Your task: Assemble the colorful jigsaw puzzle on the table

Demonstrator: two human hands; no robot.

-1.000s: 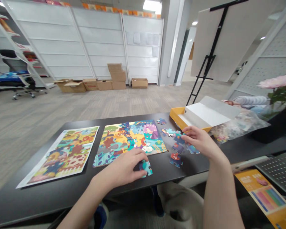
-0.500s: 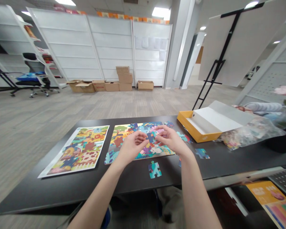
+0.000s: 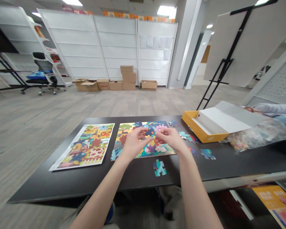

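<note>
Snugly, jigsaw piece (image 3: pixel 149 133), between left hand (image 3: pixel 135 143), right hand (image 3: pixel 171 139)

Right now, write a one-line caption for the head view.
The left hand and right hand meet over a partly built jigsaw puzzle on a black table, beside a picture sheet.

At lower centre of the frame, the left hand (image 3: pixel 134 144) and right hand (image 3: pixel 170 139) meet over a jigsaw puzzle (image 3: pixel 128 131), their fingertips around a blue puzzle piece (image 3: pixel 149 132). A loose puzzle piece (image 3: pixel 160 168) lies just below on the black table (image 3: pixel 138 179), which also holds a printed picture sheet (image 3: pixel 85 146) and, at right, an open yellow box (image 3: pixel 200 132).
</note>
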